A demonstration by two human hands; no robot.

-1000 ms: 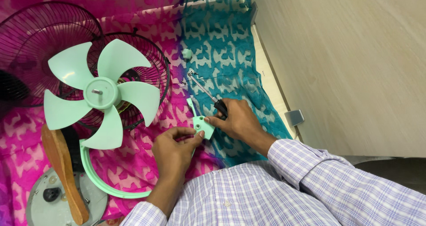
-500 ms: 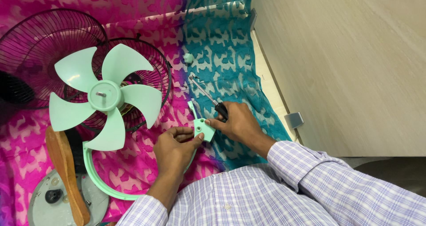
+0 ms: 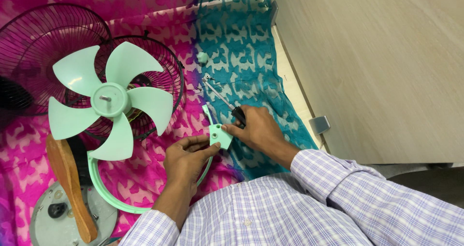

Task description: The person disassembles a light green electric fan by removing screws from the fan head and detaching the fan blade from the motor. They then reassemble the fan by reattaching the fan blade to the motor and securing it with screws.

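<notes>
Head view: left hand (image 3: 186,156) pinches small mint-green plastic bracket (image 3: 221,136); right hand (image 3: 258,130), just beside, grips black-handled metal screwdriver (image 3: 223,101)

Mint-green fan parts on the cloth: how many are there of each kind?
Five-bladed fan blade: 1
Guard rim ring: 1
Small bracket with a hole, touched by left hand and right hand: 1
Small round cap: 1
Total: 4

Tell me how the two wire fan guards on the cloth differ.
The left wire guard lies bare, with nothing on it; the right wire guard has the mint five-blade fan sitting over it. The left wire guard is cut off by the picture's left edge; the right wire guard is partly hidden by the blades. Both are dark, round, and rest on the pink cloth.
</notes>
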